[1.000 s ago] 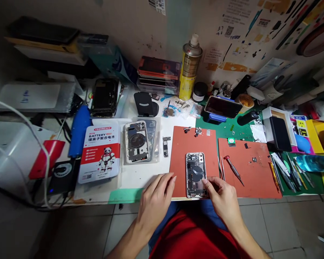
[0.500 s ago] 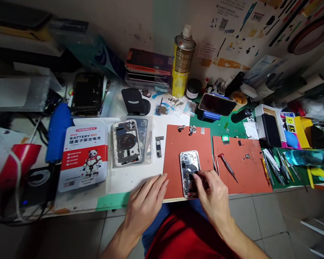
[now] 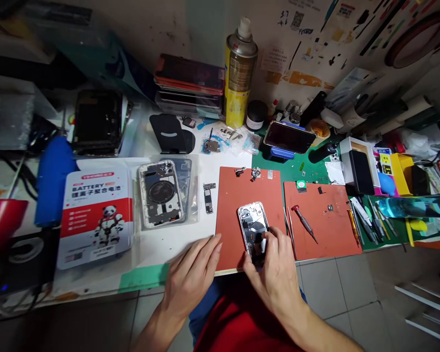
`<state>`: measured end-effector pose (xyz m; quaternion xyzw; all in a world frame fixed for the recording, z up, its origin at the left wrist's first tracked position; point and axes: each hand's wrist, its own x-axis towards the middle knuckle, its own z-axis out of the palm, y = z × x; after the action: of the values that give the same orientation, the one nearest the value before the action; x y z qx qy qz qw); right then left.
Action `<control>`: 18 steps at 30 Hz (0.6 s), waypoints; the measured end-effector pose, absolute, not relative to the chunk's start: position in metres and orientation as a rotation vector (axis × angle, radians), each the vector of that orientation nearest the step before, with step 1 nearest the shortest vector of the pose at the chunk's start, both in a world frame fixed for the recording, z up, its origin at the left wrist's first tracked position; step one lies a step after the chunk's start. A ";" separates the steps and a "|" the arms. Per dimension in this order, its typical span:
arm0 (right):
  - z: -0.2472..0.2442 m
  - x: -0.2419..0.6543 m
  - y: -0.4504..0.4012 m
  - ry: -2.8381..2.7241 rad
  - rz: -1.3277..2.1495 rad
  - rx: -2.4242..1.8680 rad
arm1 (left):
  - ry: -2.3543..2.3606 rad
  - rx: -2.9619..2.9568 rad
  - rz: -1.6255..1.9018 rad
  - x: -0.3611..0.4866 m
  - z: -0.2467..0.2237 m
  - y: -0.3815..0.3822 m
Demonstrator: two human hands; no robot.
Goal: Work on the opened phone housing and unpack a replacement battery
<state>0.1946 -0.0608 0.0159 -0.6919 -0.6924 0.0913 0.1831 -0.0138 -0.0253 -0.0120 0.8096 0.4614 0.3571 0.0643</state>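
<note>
On the left reddish-brown mat (image 3: 230, 205) lies an opened phone housing (image 3: 250, 222), its inner parts facing up. My right hand (image 3: 278, 269) grips the lower end of this housing, thumb on the near left side and fingers along the right edge. Its palm and fingers hide the lower right corner. My left hand (image 3: 194, 269) rests at the table edge left of the phone, fingers stretched out side by side, holding nothing. A loose phone circuit board (image 3: 209, 198) lies beyond it. A screwdriver (image 3: 305, 224) and tweezers (image 3: 290, 230) lie to the right.
A second phone housing (image 3: 159, 193) and a battery package (image 3: 95, 215) lie on the left. Small parts (image 3: 255, 172) sit along the mat's far edge. A spray can (image 3: 241, 73) and a propped-up phone (image 3: 289, 137) stand behind. Several tools (image 3: 366, 220) lie at right.
My right hand has shifted from the phone's inside right part to a grip across its lower end. The phone is turned slightly. My left hand stays at the table edge.
</note>
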 end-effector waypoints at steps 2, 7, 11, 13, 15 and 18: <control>0.020 0.203 -0.057 -1.946 0.290 -1.915 | 1.388 2.449 1.084 -0.014 -0.013 -0.025; 0.027 0.218 -0.048 -1.834 0.277 -1.765 | 1.360 2.489 1.100 -0.015 -0.016 -0.023; 0.030 0.218 -0.048 -1.787 0.329 -1.729 | 1.314 2.502 1.108 -0.016 -0.014 -0.021; 0.032 0.222 -0.049 -1.762 0.318 -1.744 | 1.279 2.530 1.100 -0.016 -0.013 -0.020; 0.035 0.234 -0.046 -1.718 0.274 -1.786 | 1.251 2.553 1.099 -0.016 -0.012 -0.019; 0.036 0.272 -0.033 -1.607 0.117 -1.983 | 1.261 2.538 1.120 -0.015 -0.012 -0.018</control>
<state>0.2723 -0.0328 0.0362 -0.7429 -0.6021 0.0440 0.2892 -0.0152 -0.0175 -0.0121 0.8320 0.4133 0.3671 0.0470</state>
